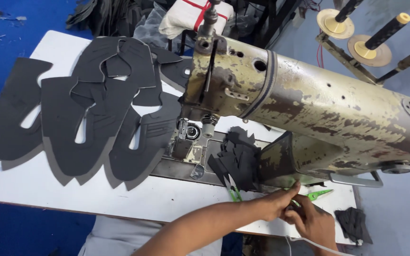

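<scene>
Item: your left hand (277,203) & right hand (312,222), both pinched shut on a small dark piece (294,205) w/ green snips (320,193) beside, at table (176,201) edge by sewing machine (309,109), pile of black scraps (238,159) near.

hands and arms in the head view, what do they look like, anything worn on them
Both forearms are bare as far as the picture shows: no sleeves, gloves, watch or bands show on them. The left hand and right hand are bare too, with no rings that can be made out. A thin white cord runs by the right wrist; whether it is worn cannot be told.
</scene>
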